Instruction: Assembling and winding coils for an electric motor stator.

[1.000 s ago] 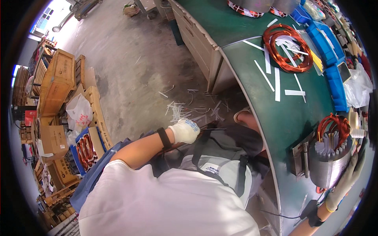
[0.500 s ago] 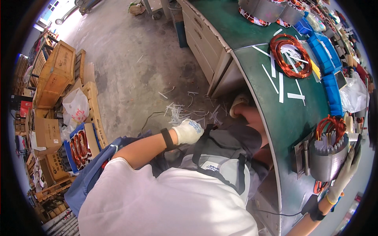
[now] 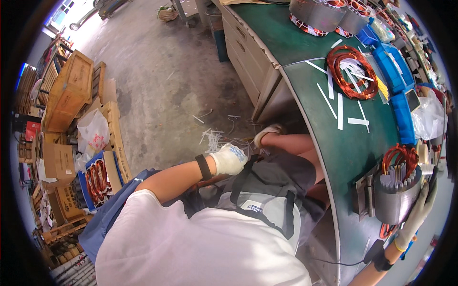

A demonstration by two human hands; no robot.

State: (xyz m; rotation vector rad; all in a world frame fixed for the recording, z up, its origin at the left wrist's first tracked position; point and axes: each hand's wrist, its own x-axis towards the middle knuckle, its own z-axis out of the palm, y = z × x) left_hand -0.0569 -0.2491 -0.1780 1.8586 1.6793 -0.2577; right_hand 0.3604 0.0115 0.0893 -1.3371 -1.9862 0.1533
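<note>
A grey metal stator core point(image 3: 393, 204) stands on the green bench near its right edge. White paper slot liners point(image 3: 400, 175) stick up from its top, and a bundle of copper wire point(image 3: 400, 157) loops behind them. My right hand point(image 3: 419, 212), in a pale glove, lies along the stator's right side with fingers stretched out. My left hand point(image 3: 229, 159), also gloved, rests over my lap. Its fingers are curled closed, and whatever they may hold is hidden. Beside the stator, on its left, are dark metal plates point(image 3: 365, 195).
A coil of copper wire point(image 3: 334, 71) lies on the bench among white paper strips point(image 3: 340, 111). Blue bins point(image 3: 404, 117) line the bench's far side. More stators point(image 3: 312, 16) stand at the back. Paper scraps point(image 3: 213, 142) litter the floor; wooden crates point(image 3: 69, 90) stand left.
My foot under the bench has moved left and my leg has stretched out. The view has shifted slightly. Both hands stay nearly where they were.
</note>
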